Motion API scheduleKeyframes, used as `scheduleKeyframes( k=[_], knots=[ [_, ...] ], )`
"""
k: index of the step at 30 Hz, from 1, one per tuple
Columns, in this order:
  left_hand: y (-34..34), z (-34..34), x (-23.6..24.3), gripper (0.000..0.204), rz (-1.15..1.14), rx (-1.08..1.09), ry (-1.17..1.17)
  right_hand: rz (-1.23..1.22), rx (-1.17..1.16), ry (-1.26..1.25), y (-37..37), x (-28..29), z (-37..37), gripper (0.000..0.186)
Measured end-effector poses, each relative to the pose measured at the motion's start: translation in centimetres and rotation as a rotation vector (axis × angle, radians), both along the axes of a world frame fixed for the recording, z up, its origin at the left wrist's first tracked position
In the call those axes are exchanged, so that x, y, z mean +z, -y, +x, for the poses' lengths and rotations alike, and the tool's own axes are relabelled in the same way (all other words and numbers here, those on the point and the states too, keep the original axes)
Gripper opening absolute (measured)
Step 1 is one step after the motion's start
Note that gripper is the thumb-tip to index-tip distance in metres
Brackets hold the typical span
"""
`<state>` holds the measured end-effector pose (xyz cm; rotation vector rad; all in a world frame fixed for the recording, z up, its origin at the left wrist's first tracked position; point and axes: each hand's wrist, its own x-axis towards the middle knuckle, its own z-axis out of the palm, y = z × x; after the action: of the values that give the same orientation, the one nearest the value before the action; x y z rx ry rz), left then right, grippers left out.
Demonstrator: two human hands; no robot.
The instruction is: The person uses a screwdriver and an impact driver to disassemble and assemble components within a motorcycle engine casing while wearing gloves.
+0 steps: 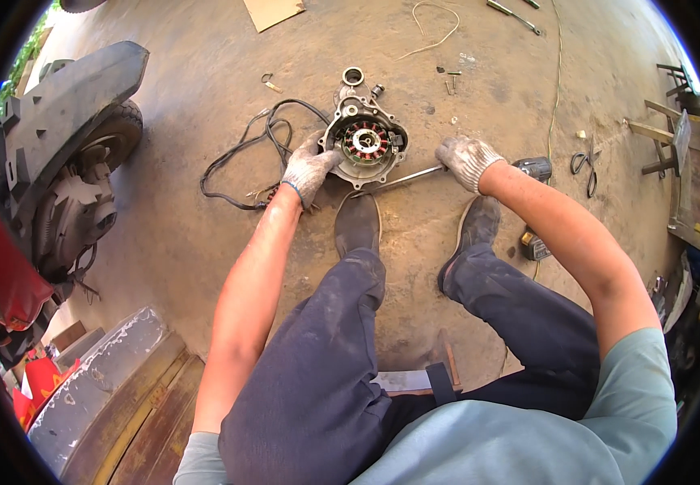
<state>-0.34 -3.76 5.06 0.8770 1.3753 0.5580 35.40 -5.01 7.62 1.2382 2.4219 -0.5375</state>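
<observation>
A grey metal engine cover [352, 168] stands on the concrete floor ahead of my feet, its open side toward me. Inside it sits a round stator with copper-red coils [366, 141]. My left hand [309, 171], in a dirty white knit glove, grips the cover's left edge, thumb in front; some fingers are hidden behind it. My right hand [467, 160], gloved too, is closed on one end of a long thin metal rod [402, 178]. Its other end lies below the cover, by my left shoe. The rod's end inside my fist is hidden. A black cable [203, 176] loops left of the cover.
A cordless drill [533, 168] lies partly behind my right forearm, with scissors [584, 168] farther right. Small bolts [451, 81] lie beyond my right hand, and a ratchet wrench [516, 16] farther off. A scooter [75, 105] stands at the left.
</observation>
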Motion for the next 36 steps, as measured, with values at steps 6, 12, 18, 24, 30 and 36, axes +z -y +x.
scheduleKeyframes(
  k=[6,12,18,24,30,36],
  knots=[
    [-1.6,-0.6,-0.3,0.076,0.1,-0.25,-0.364,-0.008,-0.175,0.003,3.7,-0.5,2.4,0.017],
    [0.0,2.9,3.3,0.075,0.503,-0.245,-0.828,0.037,-0.266,-0.145,4.7,-1.1,4.1,0.016],
    [1.8,2.4,4.1,0.062,0.957,-0.566,-0.854,-0.025,-0.379,-0.295,0.7,1.1,2.3,0.024],
    [2.3,2.2,4.1,0.08,0.813,-0.749,-0.85,0.081,-0.278,-0.488,-3.6,6.0,-5.2,0.022],
    [2.2,2.4,3.3,0.082,0.835,-0.742,-0.817,0.113,-0.042,-0.332,-2.2,2.7,-9.6,0.012],
    [2.7,2.7,3.0,0.076,0.89,-0.693,-0.857,0.201,-0.088,-0.37,-2.2,3.0,-10.0,0.013]
  ],
)
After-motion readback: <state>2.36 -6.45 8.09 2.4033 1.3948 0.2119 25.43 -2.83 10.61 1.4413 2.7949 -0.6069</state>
